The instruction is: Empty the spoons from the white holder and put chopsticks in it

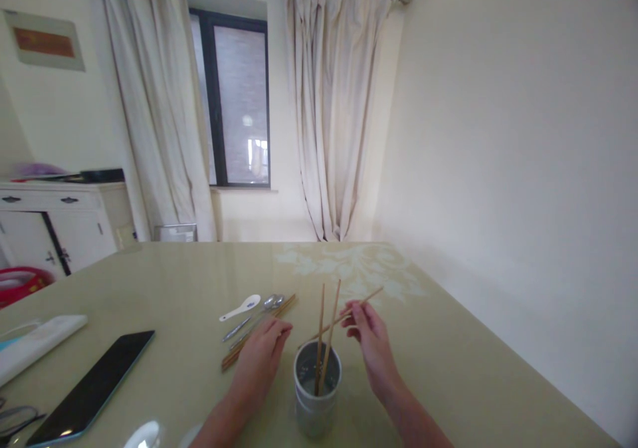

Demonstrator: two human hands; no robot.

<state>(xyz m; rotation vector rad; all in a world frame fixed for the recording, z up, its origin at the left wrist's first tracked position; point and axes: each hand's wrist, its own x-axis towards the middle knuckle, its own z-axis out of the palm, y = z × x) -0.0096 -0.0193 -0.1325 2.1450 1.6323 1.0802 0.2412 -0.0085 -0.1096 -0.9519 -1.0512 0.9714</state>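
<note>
Slantwise in right hand, chopstick, far end rightward

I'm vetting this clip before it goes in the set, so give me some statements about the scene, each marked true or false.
1. The right hand holds a chopstick. True.
2. Two chopsticks stand in the cup. True.
3. The cup lies on its side. False: it stands upright.
4. The white spoon is in the cup. False: it lies on the table.
5. A black-screened device lies left of the cup in the picture. True.
6. The curtains fully cover the window. False: part of it shows between them.
</note>
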